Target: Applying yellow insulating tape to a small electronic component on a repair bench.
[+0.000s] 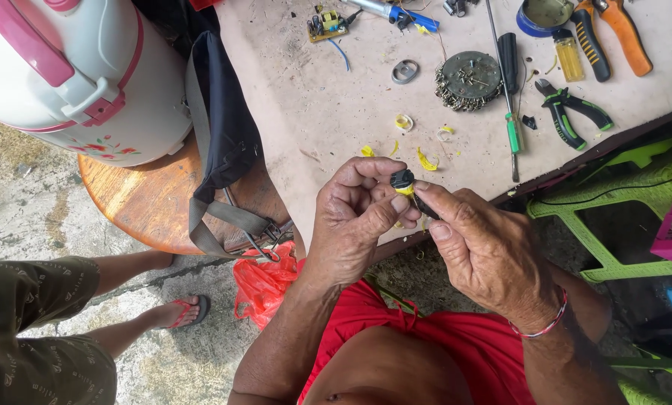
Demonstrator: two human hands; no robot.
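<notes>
Bare knees and red shorts (456, 337) fill the bottom of the frame, and just above them both hands meet at centre. Left hand (354, 225) curls around a small black part (402, 179), its thumb and forefinger pinching it from the left; right hand (486, 251) pinches the same piece from the right, fingertips pressed together on a dark stub below it. A yellow strip (404, 191) shows between the fingers, wrapped or half peeled, I cannot tell which. Yellow scraps (426, 160) lie on the table (313, 112) just beyond the hands, so some stripping looks done, while the part held up suggests the work on it is unfinished. Further up the frame sit a round dish of screws (469, 79), a screwdriver (510, 112), green pliers (572, 112), orange pliers (617, 34), a lighter (568, 58), a metal ring (405, 72) and a small circuit board (327, 24). At upper left a white and pink jug (73, 75) stands on a wooden stool (148, 202), with a dark bag (223, 127) hanging beside it. Another person's leg and sandal (186, 311) show at lower left.
</notes>
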